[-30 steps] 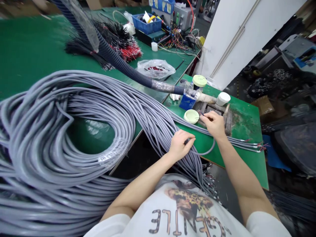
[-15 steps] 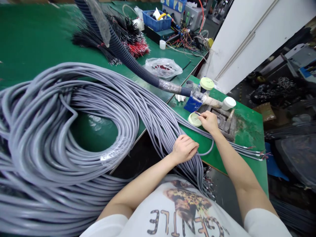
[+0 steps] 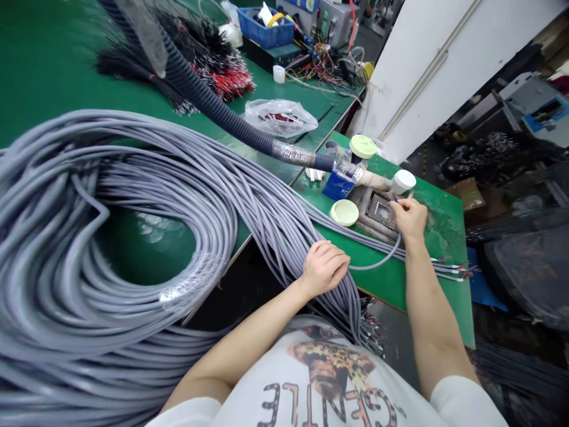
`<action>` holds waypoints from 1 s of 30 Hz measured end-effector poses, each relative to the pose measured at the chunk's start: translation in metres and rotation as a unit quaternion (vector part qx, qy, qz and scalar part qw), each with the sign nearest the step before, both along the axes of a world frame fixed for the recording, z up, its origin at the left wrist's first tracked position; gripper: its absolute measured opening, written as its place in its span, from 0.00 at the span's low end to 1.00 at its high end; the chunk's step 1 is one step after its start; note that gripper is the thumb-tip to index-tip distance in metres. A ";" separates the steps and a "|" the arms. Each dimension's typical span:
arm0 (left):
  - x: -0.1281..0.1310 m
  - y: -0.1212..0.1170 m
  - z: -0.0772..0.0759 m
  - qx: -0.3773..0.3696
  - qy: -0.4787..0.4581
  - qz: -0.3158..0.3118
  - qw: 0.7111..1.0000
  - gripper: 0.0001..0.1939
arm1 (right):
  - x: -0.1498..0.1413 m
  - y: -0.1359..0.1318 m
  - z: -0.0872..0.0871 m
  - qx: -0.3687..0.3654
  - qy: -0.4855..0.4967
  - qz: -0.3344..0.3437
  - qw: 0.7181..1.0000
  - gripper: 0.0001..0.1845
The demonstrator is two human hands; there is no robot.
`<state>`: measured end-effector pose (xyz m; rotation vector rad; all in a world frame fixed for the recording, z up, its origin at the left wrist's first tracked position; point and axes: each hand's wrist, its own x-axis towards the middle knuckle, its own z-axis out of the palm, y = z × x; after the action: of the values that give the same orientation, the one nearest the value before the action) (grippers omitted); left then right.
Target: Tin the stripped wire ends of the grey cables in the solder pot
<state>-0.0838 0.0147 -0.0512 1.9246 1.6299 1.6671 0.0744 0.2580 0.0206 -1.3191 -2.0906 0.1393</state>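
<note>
A single grey cable (image 3: 377,263) curves up from my left hand (image 3: 326,268) to my right hand (image 3: 411,219). The left fingers are curled closed around it, against a thick bundle of grey cables (image 3: 271,222). My right hand pinches its stripped end, where thin coloured wires stick out over what looks like a solder pot (image 3: 381,214) with a shiny square surface. I cannot tell whether the wire tips touch that surface. Left of the pot lies a shallow pale-green dish (image 3: 344,213). Beyond my right wrist, finished-looking cable ends (image 3: 451,271) fan out over the green mat.
A dark corrugated hose (image 3: 231,115) slants down to the pot beside a blue box (image 3: 338,185). A green-lidded jar (image 3: 362,146) and a white cup (image 3: 403,181) stand behind. Large grey cable coils (image 3: 48,296) fill the left. A plastic bag (image 3: 281,118) lies farther back.
My right hand has moved right, from above the pale-green dish to the pot, carrying the cable end with it. My left hand keeps its grip. The view has shifted slightly.
</note>
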 end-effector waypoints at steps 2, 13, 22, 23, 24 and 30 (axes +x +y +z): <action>0.001 -0.001 0.001 0.007 -0.004 0.006 1.000 0.09 | 0.016 0.009 -0.009 -0.001 -0.012 -0.034 0.999 0.15; 0.001 0.000 0.003 0.003 0.044 0.035 0.998 0.08 | 0.033 0.018 -0.040 -0.021 -0.056 -0.077 0.995 0.14; 0.001 -0.001 0.005 0.014 0.056 0.040 0.998 0.08 | 0.030 0.018 -0.043 -0.037 -0.076 -0.071 0.994 0.15; 0.001 -0.001 0.005 0.011 0.057 0.040 0.997 0.08 | 0.030 0.018 -0.043 -0.038 -0.077 -0.071 0.994 0.15; 0.001 -0.001 0.004 0.007 0.059 0.040 0.997 0.07 | 0.030 0.018 -0.044 -0.038 -0.079 -0.071 0.994 0.15; 0.001 -0.001 0.003 0.000 0.053 0.039 0.998 0.07 | 0.030 0.019 -0.046 -0.041 -0.083 -0.069 0.993 0.15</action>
<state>-0.0828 0.0138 -0.0480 2.0062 1.7630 1.6193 0.1039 0.2766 -0.0251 -1.5676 -2.1402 0.0569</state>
